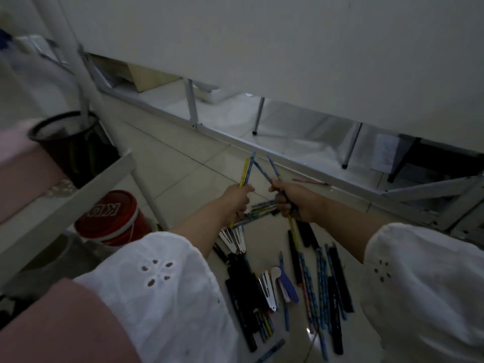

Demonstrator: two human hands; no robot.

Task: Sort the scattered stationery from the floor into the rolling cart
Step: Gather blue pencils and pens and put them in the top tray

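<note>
Pencils [247, 171] sit mid-frame: the left hand [237, 199] grips two and the right hand [298, 205] grips several. I'd merge both bunches, tips aligned, before lifting them to the cart [78, 197] at left, above the floor pile [317, 279].

Both arms reach forward, bare from the white sleeves down. The left forearm [199, 226] comes in from 7 o'clock and runs toward 1 o'clock; the right forearm [345, 221] comes in from 4 o'clock and runs toward 10 o'clock. The hands meet near the middle of the view, close together but apart. The left hand [237, 197] is fisted round a few pencils [247, 171], knuckles up. The right hand [296, 203] has its fingers curled round another bunch of pencils [272, 169], thumb side toward 10 o'clock.
</note>
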